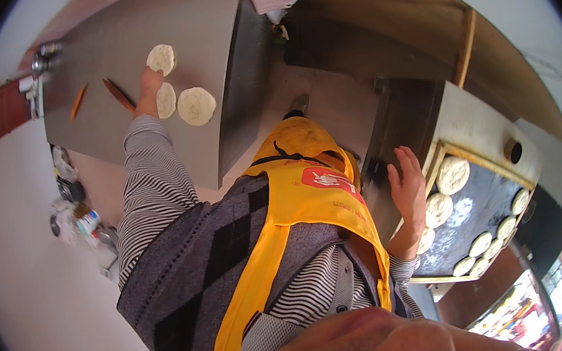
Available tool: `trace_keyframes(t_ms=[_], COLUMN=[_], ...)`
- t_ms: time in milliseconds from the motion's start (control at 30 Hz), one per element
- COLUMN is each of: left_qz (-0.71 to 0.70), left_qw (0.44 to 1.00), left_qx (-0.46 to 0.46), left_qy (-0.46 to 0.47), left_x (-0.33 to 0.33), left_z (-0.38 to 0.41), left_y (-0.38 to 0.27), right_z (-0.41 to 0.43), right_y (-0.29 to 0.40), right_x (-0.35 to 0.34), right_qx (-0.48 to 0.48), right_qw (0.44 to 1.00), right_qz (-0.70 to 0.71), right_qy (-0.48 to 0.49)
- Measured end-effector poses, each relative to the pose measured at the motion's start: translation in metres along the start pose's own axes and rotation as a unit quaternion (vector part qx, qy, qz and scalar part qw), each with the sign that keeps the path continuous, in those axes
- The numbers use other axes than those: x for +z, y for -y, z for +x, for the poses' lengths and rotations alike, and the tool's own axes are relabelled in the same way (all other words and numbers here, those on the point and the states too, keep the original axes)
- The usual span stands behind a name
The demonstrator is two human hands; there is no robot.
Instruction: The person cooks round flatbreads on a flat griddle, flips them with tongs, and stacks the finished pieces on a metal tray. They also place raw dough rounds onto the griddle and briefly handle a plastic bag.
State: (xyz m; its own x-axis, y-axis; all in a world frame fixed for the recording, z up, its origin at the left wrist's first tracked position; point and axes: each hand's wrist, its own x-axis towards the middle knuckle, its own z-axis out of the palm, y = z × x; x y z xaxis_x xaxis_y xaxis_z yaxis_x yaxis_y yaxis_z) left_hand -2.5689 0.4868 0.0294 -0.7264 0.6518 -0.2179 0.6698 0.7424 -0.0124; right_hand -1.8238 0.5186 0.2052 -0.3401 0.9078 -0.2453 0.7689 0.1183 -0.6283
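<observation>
My left hand (150, 81) reaches over the grey metal worktable at the upper left, its fingers at the near edge of a flat round of dough (162, 58), seemingly gripping it. Two more pale dough rounds lie close by, one (166, 100) just beside the wrist and a wider one (196, 106) nearer the table's edge. My right hand (408, 185) is raised at the right with fingers apart and nothing in it. Beyond it, several flat dough rounds (453, 175) rest on a dark griddle (486, 195) with a yellowish rim.
A brown rolling pin or similar tapered tool (119, 95) and a smaller orange-brown one (78, 101) lie on the metal worktable (193, 25). A metal-sided cooker body (480, 118) holds the griddle. Bags and bottles (88, 221) stand low at the left.
</observation>
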Motion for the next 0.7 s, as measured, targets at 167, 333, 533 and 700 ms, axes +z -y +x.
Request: trace_keyframes(t_ms=[167, 333, 533, 700], left_qz=[-0.084, -0.269, -0.548, -0.597], left_qw=[0.993, 0.938, 0.795, 0.749], left_qx=[-0.081, -0.181, -0.225, -0.102], left_qy=[0.029, 0.120, 0.130, 0.269], left_x=[0.023, 0.049, 0.050, 0.008], left_z=[0.061, 0.090, 0.051, 0.013], left_y=[0.036, 0.085, 0.066, 0.018], right_z=[0.059, 0.084, 0.077, 0.054], right_y=[0.076, 0.104, 0.100, 0.064], right_x=[0.013, 0.020, 0.016, 0.000], right_qx=[-0.049, -0.046, -0.044, -0.045], right_qw=[0.994, 0.988, 0.982, 0.985], right_qz=[-0.075, -0.090, -0.109, -0.081], right_qy=[0.070, 0.118, 0.150, 0.148])
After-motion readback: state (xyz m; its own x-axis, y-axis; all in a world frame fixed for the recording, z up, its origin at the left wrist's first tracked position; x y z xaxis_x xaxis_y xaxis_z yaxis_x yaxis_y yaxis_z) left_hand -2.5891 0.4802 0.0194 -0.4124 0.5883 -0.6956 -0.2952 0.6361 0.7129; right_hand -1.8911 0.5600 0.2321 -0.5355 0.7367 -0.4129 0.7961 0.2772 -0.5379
